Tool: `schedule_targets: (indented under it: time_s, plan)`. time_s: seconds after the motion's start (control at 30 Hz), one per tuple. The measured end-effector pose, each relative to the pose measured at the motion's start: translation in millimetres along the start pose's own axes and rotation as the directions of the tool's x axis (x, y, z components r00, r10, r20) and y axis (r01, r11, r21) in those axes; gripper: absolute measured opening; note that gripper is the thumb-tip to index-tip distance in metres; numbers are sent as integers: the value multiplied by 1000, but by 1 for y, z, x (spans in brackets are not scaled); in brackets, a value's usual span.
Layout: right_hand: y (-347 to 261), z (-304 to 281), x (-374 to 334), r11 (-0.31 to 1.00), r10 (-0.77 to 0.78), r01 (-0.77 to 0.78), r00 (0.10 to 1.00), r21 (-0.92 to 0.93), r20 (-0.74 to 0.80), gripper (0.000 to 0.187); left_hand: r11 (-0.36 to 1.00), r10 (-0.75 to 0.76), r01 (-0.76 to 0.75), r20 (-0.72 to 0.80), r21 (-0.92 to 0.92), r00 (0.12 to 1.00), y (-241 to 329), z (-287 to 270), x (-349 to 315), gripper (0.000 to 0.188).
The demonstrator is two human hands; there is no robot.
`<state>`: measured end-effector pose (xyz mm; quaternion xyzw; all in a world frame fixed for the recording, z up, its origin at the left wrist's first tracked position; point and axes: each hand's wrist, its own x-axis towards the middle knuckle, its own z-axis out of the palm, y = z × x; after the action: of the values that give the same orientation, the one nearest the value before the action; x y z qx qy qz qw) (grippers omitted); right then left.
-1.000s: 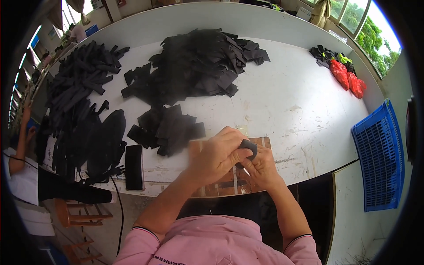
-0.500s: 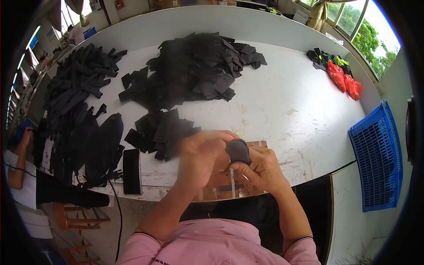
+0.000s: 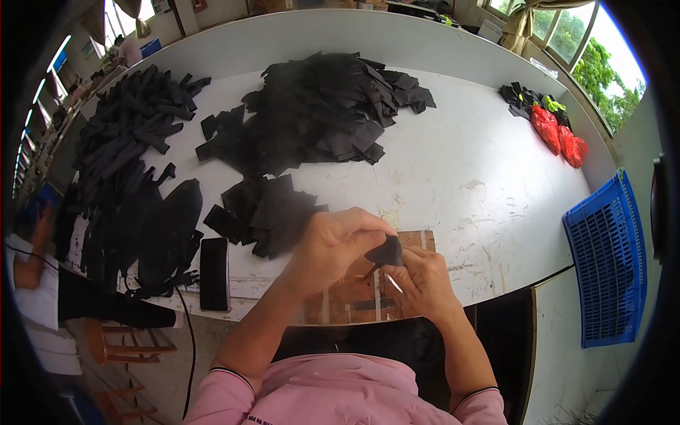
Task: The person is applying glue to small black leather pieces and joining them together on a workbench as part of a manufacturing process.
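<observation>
Above a brown taped board at the table's near edge, both my hands hold a small piece of black fabric. My left hand reaches over it from the left, its fingers closed on the upper edge. From the other side my right hand pinches the fabric, thumb below and fingers curled. The piece looks bent or folded between them, and my fingers hide part of it. A small heap of black fabric pieces lies just left of my left hand.
A large pile of black fabric pieces covers the back middle. Narrow black tubes are heaped at left, above long flat black pieces. A dark phone lies nearby. Red bags sit back right; a blue crate stands right.
Less of the black fabric shows between my hands now, and it looks more folded. My left fingers have shifted slightly right over it. The whole view has moved a little.
</observation>
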<state>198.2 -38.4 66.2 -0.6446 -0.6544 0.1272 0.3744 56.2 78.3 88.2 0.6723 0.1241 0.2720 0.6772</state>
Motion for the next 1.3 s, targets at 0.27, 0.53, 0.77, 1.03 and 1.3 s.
schedule_targets:
  time_s: [0.27,0.53,0.77,1.03,1.3]
  plan:
    - [-8,-24,15,950,88,-97,995,297,41,24,991,134,-119,-375,62,917,-37,10,-15,13]
    - [31,-23,-78,487,594,-74,758,870,-268,45,669,392,285,-652,686,649,-98,-72,-43,18]
    - [107,49,-269,-170,984,-370,-15,913,177,44,333,264,540,-626,773,733,-102,-108,-40,24]
    - [110,58,-265,327,941,-873,337,363,-38,32,544,290,404,-616,736,732,-94,-121,-62,7]
    - [-15,65,-77,-261,247,-503,790,824,561,43,685,-644,543,-55,-486,763,-24,-23,-94,12]
